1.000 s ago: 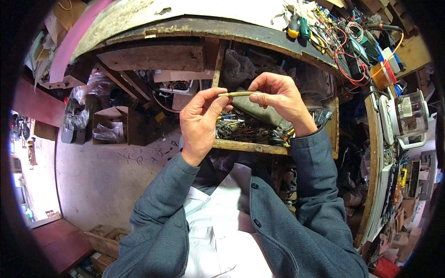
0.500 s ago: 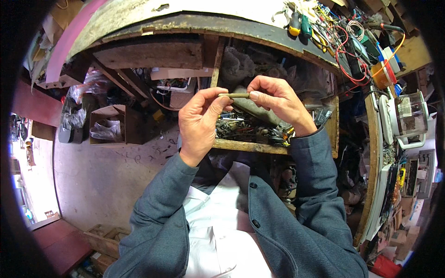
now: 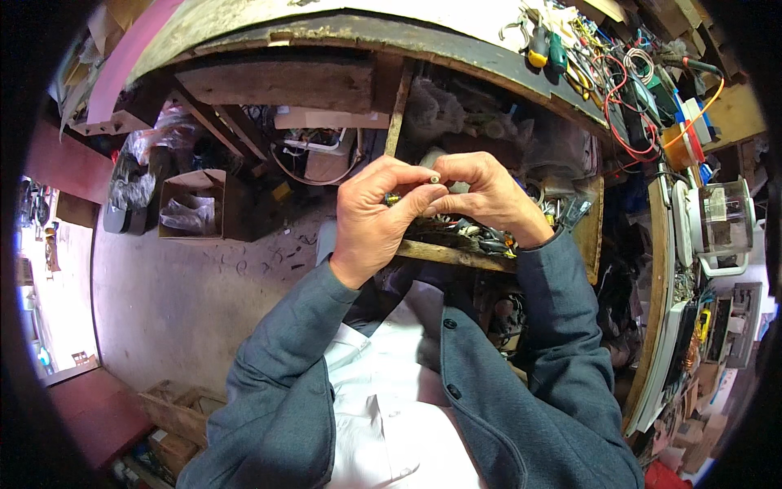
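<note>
My left hand (image 3: pixel 375 216) and my right hand (image 3: pixel 489 196) meet in front of my chest, closed around a small thin rod (image 3: pixel 435 178). Only a pale round end of it shows between my fingertips, pointing up at the camera; my fingers hide the rest. Beneath them is an open wooden drawer (image 3: pixel 452 257) full of tools, wires and bits, with a dark sheet-like bundle at its back.
Along the bench (image 3: pixel 342 33) at the top right lie pliers (image 3: pixel 539 49), red leads and cables. A white-based appliance (image 3: pixel 717 224) stands at my right. A cardboard box (image 3: pixel 194 204) is on the floor at left, and a wooden crate (image 3: pixel 183 403) lies lower left.
My hands have drawn together, the left moving right and the right slightly down. The rod, which lay crosswise between my fingertips, is now turned end-on toward the camera.
</note>
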Available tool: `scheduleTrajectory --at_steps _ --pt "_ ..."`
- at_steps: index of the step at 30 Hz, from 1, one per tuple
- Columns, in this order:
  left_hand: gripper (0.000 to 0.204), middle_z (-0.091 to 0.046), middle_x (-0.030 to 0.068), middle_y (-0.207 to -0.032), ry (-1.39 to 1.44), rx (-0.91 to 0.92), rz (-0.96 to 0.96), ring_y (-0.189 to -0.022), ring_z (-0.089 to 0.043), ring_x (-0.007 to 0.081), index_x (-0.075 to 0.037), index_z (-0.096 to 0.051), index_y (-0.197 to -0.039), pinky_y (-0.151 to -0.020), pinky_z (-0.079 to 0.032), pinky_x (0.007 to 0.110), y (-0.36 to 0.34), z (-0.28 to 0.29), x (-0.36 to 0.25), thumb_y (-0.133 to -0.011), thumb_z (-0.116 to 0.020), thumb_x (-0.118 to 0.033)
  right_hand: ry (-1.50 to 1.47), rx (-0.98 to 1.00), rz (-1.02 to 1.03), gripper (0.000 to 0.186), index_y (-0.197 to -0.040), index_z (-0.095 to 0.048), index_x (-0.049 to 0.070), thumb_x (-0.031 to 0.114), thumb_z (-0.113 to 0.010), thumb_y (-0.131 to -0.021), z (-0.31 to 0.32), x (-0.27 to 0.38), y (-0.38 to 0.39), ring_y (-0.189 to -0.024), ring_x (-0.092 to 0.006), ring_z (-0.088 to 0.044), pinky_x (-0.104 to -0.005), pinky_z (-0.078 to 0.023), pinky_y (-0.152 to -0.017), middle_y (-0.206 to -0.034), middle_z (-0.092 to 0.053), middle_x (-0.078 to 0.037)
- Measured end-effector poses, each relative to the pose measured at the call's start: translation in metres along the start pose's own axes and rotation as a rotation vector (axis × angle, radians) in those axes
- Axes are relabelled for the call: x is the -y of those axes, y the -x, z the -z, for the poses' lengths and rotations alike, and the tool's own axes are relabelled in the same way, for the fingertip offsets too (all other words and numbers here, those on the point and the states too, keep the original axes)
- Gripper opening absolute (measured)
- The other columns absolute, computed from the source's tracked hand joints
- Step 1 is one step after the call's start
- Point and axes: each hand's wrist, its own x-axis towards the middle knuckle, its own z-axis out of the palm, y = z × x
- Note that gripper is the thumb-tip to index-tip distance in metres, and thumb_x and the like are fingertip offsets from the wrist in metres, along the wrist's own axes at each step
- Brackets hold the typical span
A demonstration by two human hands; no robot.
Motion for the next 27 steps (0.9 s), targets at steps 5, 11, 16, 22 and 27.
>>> scheduleTrajectory --at_steps 5,11,16,22,27 --pt "0.014 -0.069 0.0054 -0.086 -0.032 0.016 0.0 -0.078 -0.065 0.0117 0.0 -0.076 -0.097 -0.069 -0.051 0.025 0.0 0.002 0.003 -0.084 -0.081 -0.003 0.029 0.045 -0.029 0.023 -0.091 -0.069 0.001 0.016 -0.083 -0.083 0.0 0.001 0.0 -0.074 -0.0105 -0.057 -0.0294 -0.048 -0.067 -0.072 -0.061 -0.005" --pt "0.013 -0.069 0.0046 -0.086 -0.029 0.014 -0.021 -0.078 -0.065 0.0106 0.0 -0.075 -0.099 -0.069 -0.051 0.024 -0.001 0.001 0.0 -0.087 -0.079 -0.003 0.039 0.057 -0.106 0.017 -0.097 -0.07 0.0 0.014 -0.077 -0.09 0.004 0.005 0.003 -0.08 -0.0091 -0.062 -0.0291 -0.052 -0.073 -0.082 -0.07 -0.005" --pt "0.014 -0.07 0.0022 -0.089 0.086 -0.045 0.061 -0.082 -0.064 0.0077 0.0 -0.074 -0.103 -0.072 -0.052 0.022 0.002 0.0 0.006 -0.09 -0.077 -0.003 -0.371 -0.052 -0.143 0.022 -0.109 -0.066 -0.001 0.008 -0.076 -0.092 0.004 -0.002 0.002 -0.089 -0.0095 -0.065 -0.0265 -0.055 -0.082 -0.098 -0.071 -0.003" --pt "0.017 -0.072 0.0013 -0.097 0.237 -0.094 0.215 -0.084 -0.065 0.0057 0.001 -0.072 -0.108 -0.076 -0.053 0.021 0.003 -0.003 0.002 -0.092 -0.076 -0.003 -0.408 -0.247 -0.076 0.019 -0.103 -0.069 0.0 0.004 -0.079 -0.087 0.014 -0.001 0.006 -0.084 -0.0079 -0.065 -0.0234 -0.055 -0.078 -0.094 -0.071 -0.002" --pt "0.017 -0.072 0.0012 -0.095 0.169 -0.072 0.213 -0.084 -0.065 0.0056 0.001 -0.071 -0.107 -0.076 -0.053 0.02 0.003 -0.002 0.006 -0.091 -0.076 -0.003 -0.273 -0.206 -0.128 0.012 -0.097 -0.071 0.001 0.011 -0.075 -0.093 0.015 -0.003 0.008 -0.075 -0.0048 -0.058 -0.0207 -0.049 -0.068 -0.086 -0.067 0.002"
